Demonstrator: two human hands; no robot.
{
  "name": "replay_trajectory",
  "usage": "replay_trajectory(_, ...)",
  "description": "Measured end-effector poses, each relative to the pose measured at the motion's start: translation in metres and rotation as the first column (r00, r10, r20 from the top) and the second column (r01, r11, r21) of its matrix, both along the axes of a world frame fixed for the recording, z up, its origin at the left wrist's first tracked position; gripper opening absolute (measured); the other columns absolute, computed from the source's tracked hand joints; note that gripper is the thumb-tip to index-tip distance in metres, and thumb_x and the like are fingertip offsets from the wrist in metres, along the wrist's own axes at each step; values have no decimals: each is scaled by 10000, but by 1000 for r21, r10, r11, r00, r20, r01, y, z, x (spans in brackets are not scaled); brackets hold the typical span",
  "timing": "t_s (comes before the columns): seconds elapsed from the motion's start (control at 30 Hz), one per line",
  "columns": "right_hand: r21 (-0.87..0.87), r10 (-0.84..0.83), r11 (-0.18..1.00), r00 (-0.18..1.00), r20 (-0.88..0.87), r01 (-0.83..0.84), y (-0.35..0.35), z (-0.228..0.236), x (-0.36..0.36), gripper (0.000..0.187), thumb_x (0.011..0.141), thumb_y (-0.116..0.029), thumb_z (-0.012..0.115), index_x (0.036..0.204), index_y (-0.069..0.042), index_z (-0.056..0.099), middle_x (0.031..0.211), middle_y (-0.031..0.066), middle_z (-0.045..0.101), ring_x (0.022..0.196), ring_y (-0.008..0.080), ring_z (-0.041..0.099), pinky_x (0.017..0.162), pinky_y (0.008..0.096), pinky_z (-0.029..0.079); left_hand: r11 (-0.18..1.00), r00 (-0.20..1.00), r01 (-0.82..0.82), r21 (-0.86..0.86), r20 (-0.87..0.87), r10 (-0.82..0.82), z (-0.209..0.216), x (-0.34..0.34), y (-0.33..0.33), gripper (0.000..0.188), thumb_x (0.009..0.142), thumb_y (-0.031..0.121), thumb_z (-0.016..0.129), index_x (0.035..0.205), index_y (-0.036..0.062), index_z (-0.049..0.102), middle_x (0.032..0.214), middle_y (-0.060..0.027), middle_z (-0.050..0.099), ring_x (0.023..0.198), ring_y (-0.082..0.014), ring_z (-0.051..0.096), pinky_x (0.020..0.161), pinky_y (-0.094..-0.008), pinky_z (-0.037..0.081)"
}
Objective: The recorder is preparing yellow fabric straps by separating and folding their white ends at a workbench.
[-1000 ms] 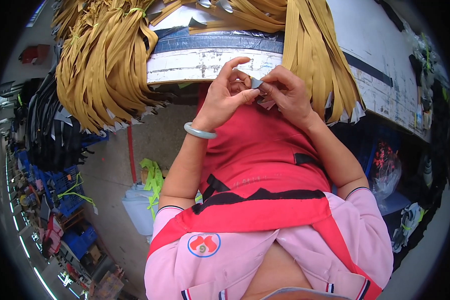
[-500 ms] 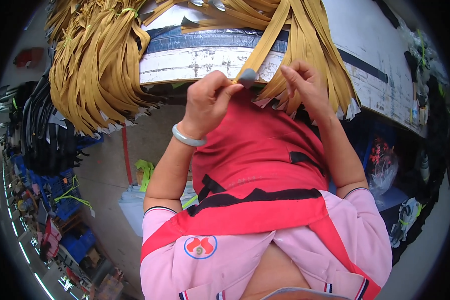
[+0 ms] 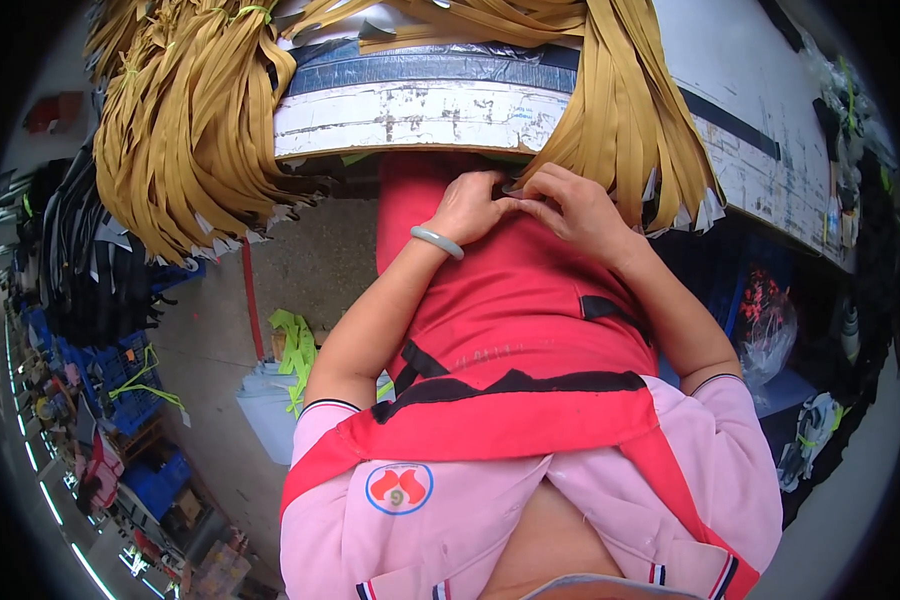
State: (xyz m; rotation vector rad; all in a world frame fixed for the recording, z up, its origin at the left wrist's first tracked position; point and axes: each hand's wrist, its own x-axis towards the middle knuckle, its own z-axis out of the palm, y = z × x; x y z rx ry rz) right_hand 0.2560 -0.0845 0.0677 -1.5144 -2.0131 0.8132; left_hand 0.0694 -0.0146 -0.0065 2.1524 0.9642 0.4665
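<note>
A thick bundle of mustard-yellow zipper tapes [image 3: 625, 110] hangs over the table's front edge, its pale-tipped ends dangling. Just left of its lower part my two hands meet, fingertips touching, above the red apron [image 3: 510, 290]. My left hand [image 3: 470, 208], with a pale bangle [image 3: 437, 241] at the wrist, is closed in a pinch. Also pinched, my right hand [image 3: 577, 208] presses against it from the other side. Between the fingers a small dark-grey tip shows, seemingly the end of one tape running down the bundle's left edge; the fingers hide most of it.
The white, scuffed table [image 3: 420, 115] has a dark tape strip along it. Another large yellow bundle [image 3: 185, 130] hangs at its left. Black strips [image 3: 90, 270] and blue crates [image 3: 120, 375] stand farther left. A plastic bag [image 3: 770, 335] with red things sits below the table at right.
My hands have come together; the left moved right and down, the right moved down and left. The tape that stretched leftward to my left hand now lies along the bundle's edge.
</note>
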Motion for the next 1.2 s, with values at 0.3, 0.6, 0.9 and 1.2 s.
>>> replay_trajectory(0.3, -35, -8, 999, 999, 44, 9, -2, -25, -2, 134, 874, -95, 630, 994, -37, 618, 1017, 121, 589, 917, 338, 620, 777, 402, 512, 778, 929, 112, -619, 344, 139, 3, -19, -9, 73, 849, 3, 661, 919, -8, 642, 844, -57, 675, 786, -93, 616, 734, -258, 516)
replay_trajectory(0.6, 15, 107, 993, 965, 240, -114, -9, -36, -1, 165, 879, -98, 588, 1033, -51, 621, 1072, 115, 594, 963, 330, 621, 798, 415, 522, 916, 992, 96, -391, 110, -57, -10, 12, -10, 447, 788, 33, 668, 1210, -33, 537, 1110, -241, 634, 1006, -340, 651, 884, -391, 528)
replay_trajectory(0.9, 0, 95, 994, 863, 496, -109, -13, -56, -5, 197, 859, -65, 551, 1055, -77, 571, 986, 122, 576, 903, 301, 633, 744, 397, 535, 840, 996, 78, -536, 86, -37, -36, 26, -7, 237, 794, 80, 657, 1011, -9, 692, 938, -197, 708, 888, -282, 685, 782, -385, 525)
replay_trajectory(1.2, -128, -6, 992, 990, -143, -13, -9, -2, -7, 173, 832, -14, 669, 927, -11, 524, 796, 126, 616, 722, 272, 635, 654, 354, 495, 698, 879, 348, -626, 476, -11, 13, -18, -16, 113, 844, -4, 650, 953, 10, 680, 1014, -76, 600, 931, -156, 600, 837, -297, 497)
